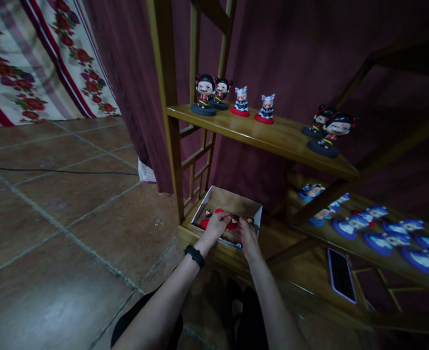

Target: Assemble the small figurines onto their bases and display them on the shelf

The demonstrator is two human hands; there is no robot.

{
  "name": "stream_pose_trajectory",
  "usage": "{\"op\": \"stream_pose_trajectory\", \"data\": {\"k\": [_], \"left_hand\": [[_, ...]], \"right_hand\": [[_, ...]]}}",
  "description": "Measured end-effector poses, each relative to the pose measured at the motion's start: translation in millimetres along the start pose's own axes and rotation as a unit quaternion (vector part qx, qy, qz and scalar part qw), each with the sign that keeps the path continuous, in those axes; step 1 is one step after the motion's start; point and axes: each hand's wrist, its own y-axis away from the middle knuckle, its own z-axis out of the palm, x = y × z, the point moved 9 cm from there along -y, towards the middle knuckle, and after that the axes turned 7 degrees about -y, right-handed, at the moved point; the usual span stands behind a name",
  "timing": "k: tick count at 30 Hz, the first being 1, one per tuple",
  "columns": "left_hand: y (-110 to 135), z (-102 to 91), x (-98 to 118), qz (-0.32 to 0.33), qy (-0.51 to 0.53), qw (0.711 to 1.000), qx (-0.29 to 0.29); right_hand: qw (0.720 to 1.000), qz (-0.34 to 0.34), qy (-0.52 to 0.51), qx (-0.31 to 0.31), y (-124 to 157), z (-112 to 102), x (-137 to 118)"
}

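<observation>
Both my hands reach into a shallow cardboard box (pixel 229 198) on the bottom shelf of a wooden rack. My left hand (pixel 217 224), with a black band on its wrist, curls over small figurines with red bases (pixel 232 222) lying in the box. My right hand (pixel 247 237) rests at the box's front edge beside another small figurine (pixel 249 220). The fingers of both hands are bent and partly hidden, and what they grip is too small and dark to make out.
On the upper shelf (pixel 272 136) stand dark-haired figurines on black bases (pixel 204 95) and white-haired ones on red bases (pixel 241 102). A lower right shelf holds several blue-based figurines (pixel 385 228) lying down. A phone (pixel 341 274) lies on the bottom shelf. Maroon curtain behind, tiled floor and a cable at left.
</observation>
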Motion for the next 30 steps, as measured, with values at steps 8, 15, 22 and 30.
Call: {"op": "stream_pose_trajectory", "data": {"k": [8,15,22,30], "left_hand": [[3.1,-0.3,2.7,-0.031,0.037,0.999,0.002],[4.2,-1.3,0.1,-0.057,0.063,0.996,0.002],[7.4,-3.9,-6.6,-0.106,0.093,0.990,0.015],[11.7,0.5,-11.6,-0.163,0.187,0.969,0.004]], "right_hand": [[1.000,-0.008,-0.003,-0.006,-0.8,1.1,-1.1],[1.000,-0.002,-0.005,-0.018,5.5,6.0,-4.3],[0.998,0.024,-0.049,-0.015,6.8,7.4,-1.7],[0.994,0.047,-0.097,-0.028,10.6,12.3,-2.9]]}}
